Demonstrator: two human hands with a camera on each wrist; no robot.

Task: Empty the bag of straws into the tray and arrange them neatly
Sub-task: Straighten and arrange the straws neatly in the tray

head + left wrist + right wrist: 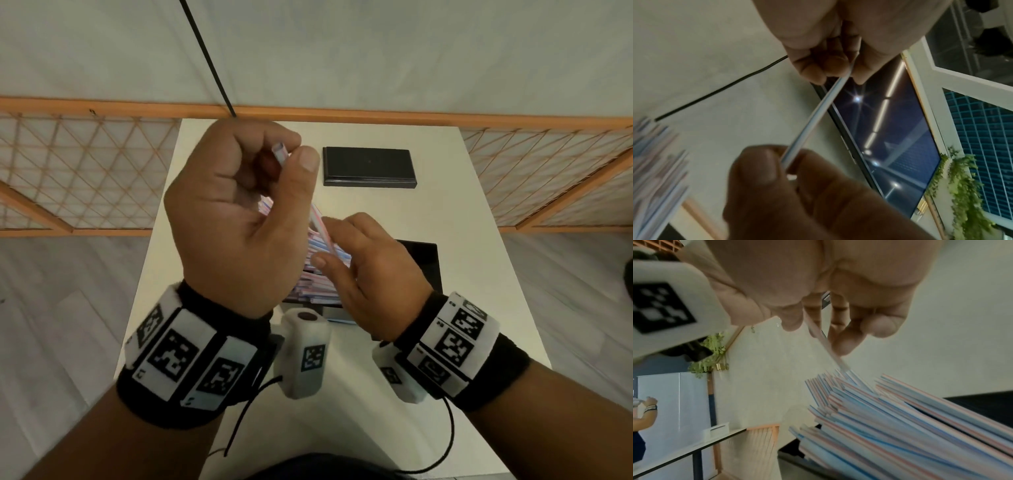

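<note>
Straw [320, 222] is being pinched at both ends, far end in left hand [236, 219], near end in right hand [370, 270], slanting above the pile [318, 291] in the tray [424, 263].

No readable text, brands or numbers are showing in any view. Only square black-and-white coded markers are appearing, on the white wristband panels [459, 337] and the white wrist camera housing [306, 353]; one marker block [659, 305] is filling the right wrist view's corner, blurred.
</note>
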